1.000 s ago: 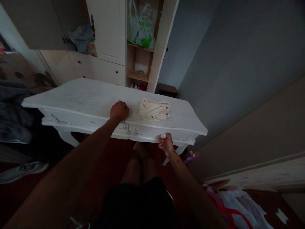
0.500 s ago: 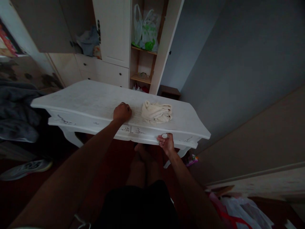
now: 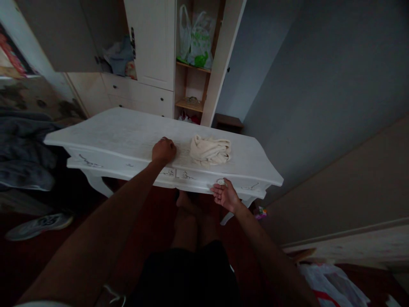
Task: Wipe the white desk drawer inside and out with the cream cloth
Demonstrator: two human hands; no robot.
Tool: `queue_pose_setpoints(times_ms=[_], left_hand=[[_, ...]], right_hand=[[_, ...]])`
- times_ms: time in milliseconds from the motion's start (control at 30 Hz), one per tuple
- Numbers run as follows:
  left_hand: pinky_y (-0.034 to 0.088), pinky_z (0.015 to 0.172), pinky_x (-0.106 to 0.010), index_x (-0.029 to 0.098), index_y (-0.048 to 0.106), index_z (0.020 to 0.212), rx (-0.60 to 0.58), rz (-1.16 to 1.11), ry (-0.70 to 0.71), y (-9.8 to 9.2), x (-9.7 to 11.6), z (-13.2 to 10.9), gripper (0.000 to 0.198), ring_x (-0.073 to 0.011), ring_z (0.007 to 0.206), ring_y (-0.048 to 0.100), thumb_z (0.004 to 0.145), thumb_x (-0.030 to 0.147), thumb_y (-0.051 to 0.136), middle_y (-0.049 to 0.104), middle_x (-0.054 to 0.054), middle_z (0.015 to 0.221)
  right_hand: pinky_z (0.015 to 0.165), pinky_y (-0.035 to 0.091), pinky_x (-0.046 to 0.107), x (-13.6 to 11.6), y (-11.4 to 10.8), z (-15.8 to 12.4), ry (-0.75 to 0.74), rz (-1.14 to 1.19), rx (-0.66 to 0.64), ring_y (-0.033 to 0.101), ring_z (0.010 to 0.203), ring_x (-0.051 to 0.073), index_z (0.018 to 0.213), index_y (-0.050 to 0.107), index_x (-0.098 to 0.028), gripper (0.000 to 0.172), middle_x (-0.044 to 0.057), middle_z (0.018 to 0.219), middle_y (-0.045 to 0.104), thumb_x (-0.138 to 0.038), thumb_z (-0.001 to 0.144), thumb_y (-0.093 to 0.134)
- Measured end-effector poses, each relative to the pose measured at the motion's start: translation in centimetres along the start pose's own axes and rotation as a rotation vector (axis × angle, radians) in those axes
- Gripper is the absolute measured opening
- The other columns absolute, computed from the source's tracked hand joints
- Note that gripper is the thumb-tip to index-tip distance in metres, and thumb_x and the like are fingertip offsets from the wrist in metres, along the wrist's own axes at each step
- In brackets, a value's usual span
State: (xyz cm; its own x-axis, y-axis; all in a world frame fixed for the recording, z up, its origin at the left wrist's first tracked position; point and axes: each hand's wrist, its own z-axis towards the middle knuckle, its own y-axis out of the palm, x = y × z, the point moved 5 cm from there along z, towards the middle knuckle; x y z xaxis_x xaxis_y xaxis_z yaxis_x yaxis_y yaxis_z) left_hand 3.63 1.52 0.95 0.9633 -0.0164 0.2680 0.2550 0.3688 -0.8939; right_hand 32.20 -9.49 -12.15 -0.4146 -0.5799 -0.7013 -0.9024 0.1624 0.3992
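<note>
My left hand [image 3: 164, 150] rests on top of the white table [image 3: 118, 125], curled into a fist near the front edge, with nothing showing in it. Right of it, without contact, lies a crumpled cream cloth [image 3: 210, 150]. Down at the table's front, my right hand [image 3: 226, 196] has its fingers and thumb curled about a round white drawer knob [image 3: 221, 182], palm turned partly up. The drawer front [image 3: 204, 178] around that knob looks flush with the table. Dark carved decoration marks the drawer fronts.
Behind the table stands a white wardrobe [image 3: 153, 51] with a door open; plastic bags [image 3: 200, 44] fill a shelf. Grey clothing [image 3: 24, 149] hangs at left above a shoe [image 3: 40, 226]. A grey wall [image 3: 335, 85] bounds the right, with a plastic bag [image 3: 332, 283] below.
My right hand's wrist and forearm have shifted slightly right, with the fingers still at the knob. My left hand and the cloth keep their places. My feet have moved a little.
</note>
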Motion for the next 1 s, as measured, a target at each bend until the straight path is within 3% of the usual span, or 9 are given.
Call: queue_pose_setpoints(times_ms=[133, 233, 367, 500, 633, 800, 1000], left_hand=[[0.049, 0.084, -0.036, 0.012, 0.071, 0.101, -0.005, -0.014, -0.007, 0.0, 0.0, 0.0, 0.040, -0.0280, 0.099, 0.063, 0.089, 0.027, 0.036, 0.064, -0.018, 0.112], [0.049, 0.086, -0.038, 0.011, 0.071, 0.102, -0.011, -0.031, -0.017, -0.1, 0.0, -0.1, 0.039, -0.0289, 0.100, 0.063, 0.089, 0.026, 0.037, 0.064, -0.019, 0.112], [0.049, 0.087, -0.037, 0.011, 0.070, 0.103, -0.013, -0.044, -0.026, -0.2, 0.0, -0.2, 0.039, -0.0280, 0.101, 0.062, 0.089, 0.026, 0.038, 0.064, -0.018, 0.113], [0.049, 0.087, -0.036, 0.012, 0.071, 0.102, -0.008, -0.040, -0.030, -0.2, -0.1, -0.1, 0.038, -0.0277, 0.101, 0.062, 0.089, 0.026, 0.037, 0.064, -0.018, 0.113], [0.049, 0.087, -0.036, 0.012, 0.071, 0.100, -0.010, -0.031, -0.020, 0.0, -0.2, 0.0, 0.038, -0.0271, 0.100, 0.062, 0.088, 0.025, 0.037, 0.064, -0.017, 0.112], [0.049, 0.085, -0.035, 0.011, 0.071, 0.101, -0.018, -0.029, -0.022, -0.1, -0.2, 0.0, 0.039, -0.0265, 0.098, 0.063, 0.088, 0.025, 0.036, 0.064, -0.018, 0.111], [0.050, 0.080, -0.035, 0.013, 0.071, 0.097, 0.006, -0.012, -0.023, -0.1, -0.2, 0.1, 0.038, -0.0265, 0.094, 0.064, 0.089, 0.026, 0.037, 0.065, -0.017, 0.107]], right_hand=[[0.055, 0.045, 0.026, 0.0, -0.8, -1.8, 0.022, -0.188, -0.034, 0.060, 0.057, 0.014, 0.091, 0.063, -0.018, 0.052, 0.007, 0.079, 0.073, -0.061, 0.097, 0.034], [0.053, 0.044, 0.023, -1.2, -0.8, -3.5, -0.079, -0.401, -0.135, 0.061, 0.057, 0.012, 0.095, 0.067, -0.017, 0.043, 0.006, 0.080, 0.074, -0.056, 0.094, 0.049], [0.048, 0.040, 0.020, -4.3, -0.1, -5.5, -0.247, -0.610, -0.287, 0.060, 0.055, 0.011, 0.094, 0.070, -0.016, 0.034, 0.005, 0.075, 0.074, -0.048, 0.081, 0.071], [0.046, 0.040, 0.021, -8.2, 0.5, -6.7, -0.349, -0.591, -0.339, 0.057, 0.050, 0.010, 0.092, 0.072, -0.013, 0.028, 0.006, 0.068, 0.071, -0.039, 0.080, 0.074], [0.045, 0.043, 0.021, -12.8, -0.2, -6.2, -0.485, -0.462, -0.226, 0.054, 0.048, 0.010, 0.086, 0.072, -0.015, 0.017, 0.003, 0.063, 0.068, -0.031, 0.080, 0.074], [0.044, 0.045, 0.020, -18.0, -3.4, -3.4, -0.657, -0.345, -0.064, 0.055, 0.047, 0.009, 0.081, 0.072, -0.015, 0.013, 0.001, 0.061, 0.067, -0.025, 0.074, 0.076], [0.042, 0.048, 0.021, -20.6, -6.9, 0.5, -0.746, -0.393, 0.182, 0.057, 0.045, 0.011, 0.070, 0.066, -0.015, 0.014, 0.003, 0.056, 0.066, -0.024, 0.076, 0.075]])
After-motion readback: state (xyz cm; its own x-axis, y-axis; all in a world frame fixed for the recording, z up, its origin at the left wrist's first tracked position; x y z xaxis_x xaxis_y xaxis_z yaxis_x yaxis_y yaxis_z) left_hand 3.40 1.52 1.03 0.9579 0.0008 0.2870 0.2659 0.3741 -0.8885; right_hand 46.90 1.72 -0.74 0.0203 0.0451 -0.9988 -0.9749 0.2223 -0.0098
